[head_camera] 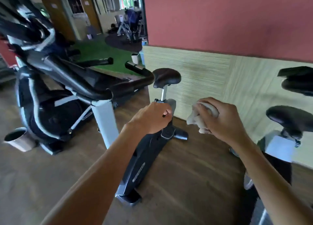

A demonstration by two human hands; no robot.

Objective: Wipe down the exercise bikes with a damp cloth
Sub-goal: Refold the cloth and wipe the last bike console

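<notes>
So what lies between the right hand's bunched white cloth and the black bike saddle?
Nothing: in the head view, cloth and saddle have only wall panel behind.

No text can be read. The black frame of the exercise bike [144, 163] carries a pale oval logo badge [138, 172], its lettering too blurred to make out. Two wooden doors [55, 12] in the background each bear a small paper notice, illegible.

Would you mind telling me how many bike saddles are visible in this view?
2. One black saddle stands on the post of the middle bike, above the left hand. A second saddle sits at the right edge, beyond the right hand holding the cloth. Others may be hidden.
</notes>
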